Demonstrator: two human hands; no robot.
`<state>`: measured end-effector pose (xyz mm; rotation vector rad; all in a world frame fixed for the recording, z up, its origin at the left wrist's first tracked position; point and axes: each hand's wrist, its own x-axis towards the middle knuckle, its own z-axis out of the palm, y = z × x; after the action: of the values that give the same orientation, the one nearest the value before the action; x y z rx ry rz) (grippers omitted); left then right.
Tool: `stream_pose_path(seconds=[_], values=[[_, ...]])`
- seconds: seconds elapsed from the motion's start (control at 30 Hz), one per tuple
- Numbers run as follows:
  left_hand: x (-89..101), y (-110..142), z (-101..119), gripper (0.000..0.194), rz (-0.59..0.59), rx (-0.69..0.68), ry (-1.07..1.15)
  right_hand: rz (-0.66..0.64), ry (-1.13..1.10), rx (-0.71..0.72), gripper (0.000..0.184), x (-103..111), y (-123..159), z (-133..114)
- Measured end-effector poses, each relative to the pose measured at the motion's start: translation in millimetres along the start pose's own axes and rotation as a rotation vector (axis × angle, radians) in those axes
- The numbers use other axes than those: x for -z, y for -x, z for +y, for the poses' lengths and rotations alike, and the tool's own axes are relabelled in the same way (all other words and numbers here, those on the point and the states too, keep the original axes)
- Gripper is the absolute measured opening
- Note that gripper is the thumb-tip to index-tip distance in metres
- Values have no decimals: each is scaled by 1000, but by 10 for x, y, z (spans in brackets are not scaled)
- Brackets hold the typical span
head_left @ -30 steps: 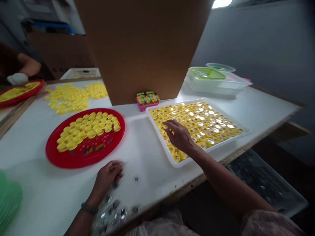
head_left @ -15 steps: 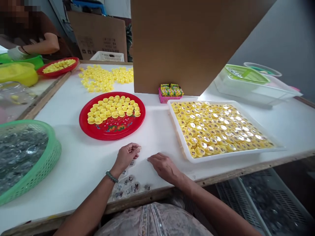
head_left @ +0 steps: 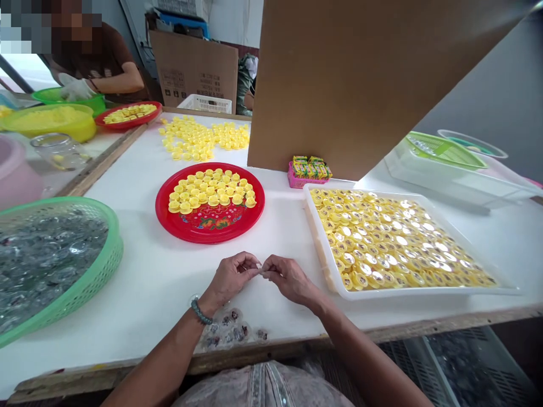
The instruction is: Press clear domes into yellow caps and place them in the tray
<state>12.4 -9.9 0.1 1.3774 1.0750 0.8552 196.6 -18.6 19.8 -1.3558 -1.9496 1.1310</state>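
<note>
Over the white tabletop (head_left: pixel 178 288), my left hand (head_left: pixel 231 280) and my right hand (head_left: pixel 289 278) meet fingertip to fingertip. Both are closed in a pinch around a small pale thing, too small to name. Near my left wrist, with its bead bracelet, lie several clear round discs with dark printed figures (head_left: pixel 231 330). Beyond my hands stands a red plate (head_left: pixel 199 234) with small yellow cup-shaped pieces (head_left: pixel 210 189) on its far part. To the right, a white tray (head_left: pixel 369 293) is filled with yellow pieces topped by shiny printed discs (head_left: pixel 394 240).
A green basket (head_left: pixel 114 254) of clear discs stands at the left. Loose yellow pieces (head_left: pixel 190 138) lie farther back. A pink basket of small packets (head_left: pixel 311 169) sits by an upright cardboard sheet (head_left: pixel 339 85). A gloved co-worker (head_left: pixel 114 73) works at a green basin, back left.
My hands, apart before, have come together at the fingertips. The view has shifted slightly left, and the co-worker's gloved hands show more fully.
</note>
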Motion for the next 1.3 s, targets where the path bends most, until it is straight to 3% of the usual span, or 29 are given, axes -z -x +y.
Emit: stream_pose_path(seconds=[0.13,0.23,0.33,0.5,0.6,0.8,1.03,1.17,1.23,1.3], values=[[-24,5,26,20,-14,99,90,32,-13,11,6,17,-89,-23],[-35,1,26,22,61,186,214,193,-11,47,18,-57,-113,-25],[-58,7,28,22,134,221,367,330,86,65,28,-184,-101,-31],[-119,20,58,18,133,239,551,397,270,96,31,-378,-104,-34],[-105,6,75,16,141,207,512,396,291,178,35,-388,-133,1],[-25,-85,89,16,171,148,288,274,314,379,37,-253,-150,54],[-153,-168,189,17,241,208,378,481,395,318,29,-279,-165,42],[-155,-301,310,19,137,123,179,575,295,263,25,-216,-189,121],[-67,-482,389,19,115,36,-108,608,249,204,23,-157,-188,176],[69,-753,466,18,173,-57,-529,638,238,161,23,-105,-181,225]])
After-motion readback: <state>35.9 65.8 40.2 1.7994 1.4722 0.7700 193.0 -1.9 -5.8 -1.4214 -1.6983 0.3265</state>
